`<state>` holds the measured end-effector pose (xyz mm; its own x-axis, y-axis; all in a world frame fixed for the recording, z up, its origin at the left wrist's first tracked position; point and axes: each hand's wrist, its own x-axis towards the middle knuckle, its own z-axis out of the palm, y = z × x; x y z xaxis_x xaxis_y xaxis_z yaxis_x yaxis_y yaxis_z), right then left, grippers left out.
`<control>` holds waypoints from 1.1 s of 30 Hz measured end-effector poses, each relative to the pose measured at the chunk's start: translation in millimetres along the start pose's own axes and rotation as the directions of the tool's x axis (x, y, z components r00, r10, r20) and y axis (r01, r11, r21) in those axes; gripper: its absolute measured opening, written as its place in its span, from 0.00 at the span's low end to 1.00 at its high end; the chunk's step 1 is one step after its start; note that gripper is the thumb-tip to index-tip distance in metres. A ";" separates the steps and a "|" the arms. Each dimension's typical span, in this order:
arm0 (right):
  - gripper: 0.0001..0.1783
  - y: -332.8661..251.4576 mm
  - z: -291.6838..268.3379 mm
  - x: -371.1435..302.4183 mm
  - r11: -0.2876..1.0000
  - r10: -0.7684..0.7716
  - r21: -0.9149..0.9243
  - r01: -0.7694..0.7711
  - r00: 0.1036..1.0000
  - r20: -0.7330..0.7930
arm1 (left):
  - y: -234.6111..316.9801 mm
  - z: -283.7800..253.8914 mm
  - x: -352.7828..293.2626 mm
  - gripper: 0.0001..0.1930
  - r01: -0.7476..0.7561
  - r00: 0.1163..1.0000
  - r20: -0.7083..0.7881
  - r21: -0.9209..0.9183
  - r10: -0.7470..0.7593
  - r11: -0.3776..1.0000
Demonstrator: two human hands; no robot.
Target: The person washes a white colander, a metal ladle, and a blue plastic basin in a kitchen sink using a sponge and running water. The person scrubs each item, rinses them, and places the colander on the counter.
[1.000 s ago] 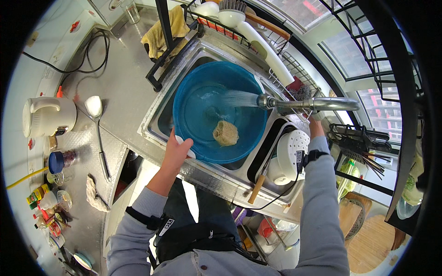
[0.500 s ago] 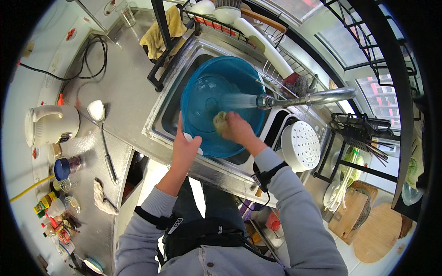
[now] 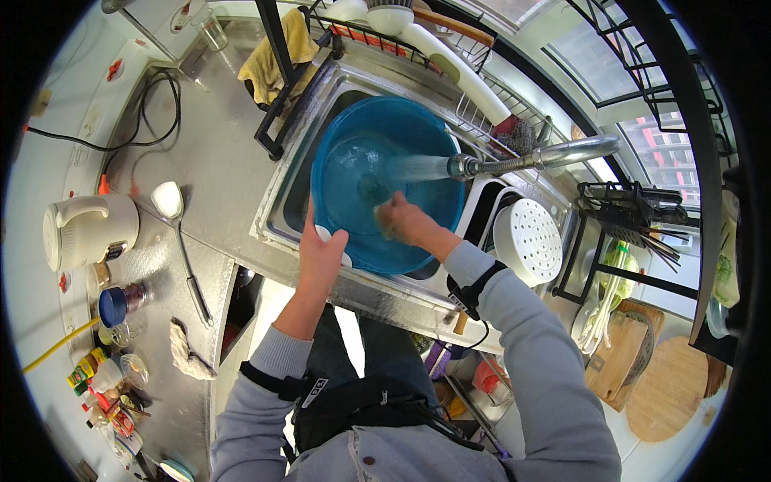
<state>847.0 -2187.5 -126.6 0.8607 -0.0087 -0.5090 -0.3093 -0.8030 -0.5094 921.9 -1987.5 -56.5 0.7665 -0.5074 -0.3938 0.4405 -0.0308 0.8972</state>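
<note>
A large blue plastic basin (image 3: 337,161) sits tilted in the metal sink (image 3: 269,213). My left hand (image 3: 321,255) grips its near left rim, thumb toward the inside and fingers along the outer wall. Inside the basin, my right hand (image 3: 408,223) is closed and blurred by motion. Under its fingers shows a smeared yellowish-green scouring pad (image 3: 387,228), mostly hidden, pressed near the basin's inner wall. Water streams leftward from the faucet (image 3: 466,166) into the basin, just beyond my right hand.
A white perforated basket (image 3: 526,241) stands right of the basin. Behind the sink runs a wire rack (image 3: 474,112) holding utensils, with a yellow cloth (image 3: 277,60) to its left. On the left counter lie a spatula (image 3: 189,257), a white appliance (image 3: 92,229) and a rag (image 3: 189,353).
My right hand has shifted slightly within the basin and now blurs, covering more of the scouring pad. My left hand keeps its hold on the rim. Water still runs.
</note>
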 end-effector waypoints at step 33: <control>0.37 -20.2 -42.6 -28.2 -0.618 0.323 0.731 0.290 0.941 -0.100 | 27.7 34.3 50.0 0.45 -0.436 0.852 0.398 0.899 0.339 0.039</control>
<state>846.2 -2196.5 -72.4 0.7505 -0.3272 -0.5742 0.1452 0.9292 -0.3398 956.4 -2043.3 -44.5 0.6164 -0.7860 0.0483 -0.7371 -0.5543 0.3866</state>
